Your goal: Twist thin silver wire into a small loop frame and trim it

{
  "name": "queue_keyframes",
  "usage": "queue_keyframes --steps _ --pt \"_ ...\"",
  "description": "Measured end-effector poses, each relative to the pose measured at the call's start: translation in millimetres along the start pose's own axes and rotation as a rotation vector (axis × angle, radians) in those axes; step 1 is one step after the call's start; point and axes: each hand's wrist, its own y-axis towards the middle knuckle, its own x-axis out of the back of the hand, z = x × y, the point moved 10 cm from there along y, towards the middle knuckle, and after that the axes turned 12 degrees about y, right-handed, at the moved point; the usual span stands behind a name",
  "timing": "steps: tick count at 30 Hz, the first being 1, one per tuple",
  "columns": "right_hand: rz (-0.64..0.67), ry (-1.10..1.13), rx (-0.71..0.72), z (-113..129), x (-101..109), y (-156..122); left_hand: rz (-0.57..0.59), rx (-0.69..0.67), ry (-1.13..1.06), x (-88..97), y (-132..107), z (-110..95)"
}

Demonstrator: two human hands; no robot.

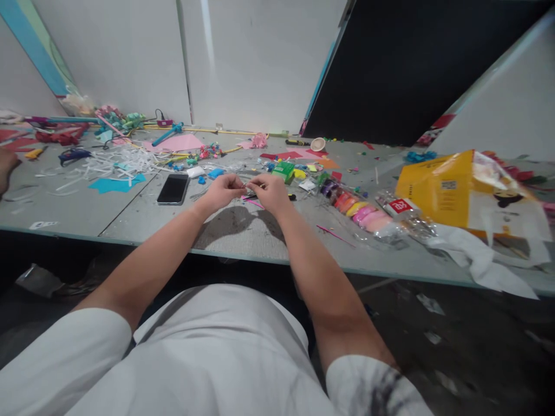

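Over the grey table (234,234), my left hand (223,192) and my right hand (269,192) meet fingertip to fingertip. Both are closed in a pinch. Whatever sits between the fingers is too small to make out. Under and beside the hands lie a pink strip (254,202) and a dark tool with a black handle end (292,197), partly hidden by my right hand. A black phone (173,189) rests left of my left hand. Just beyond the hands are a blue packet (215,173), a white packet (196,172) and a green box (284,171).
On the right lie a clear pack of coloured clay (358,212), a plastic bottle (403,209) and a yellow bag (437,185). White paper shreds (117,164) and blue paper (117,183) are spread on the left. Another person's hand (6,167) shows at the left edge.
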Motion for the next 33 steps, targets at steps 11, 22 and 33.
queue_keyframes --steps 11,22,33 --pt "-0.205 0.127 -0.105 -8.6 3.6 -3.2 -0.127 -0.075 0.088 10.8 0.7 -6.0" --pt "-0.172 0.331 -0.215 -18.1 -5.4 -6.5 -0.147 -0.105 0.104 12.1 -6.1 -16.1" --pt "-0.197 0.535 -0.266 -23.3 -13.1 -11.2 -0.129 -0.107 0.075 10.0 -4.4 -13.4"
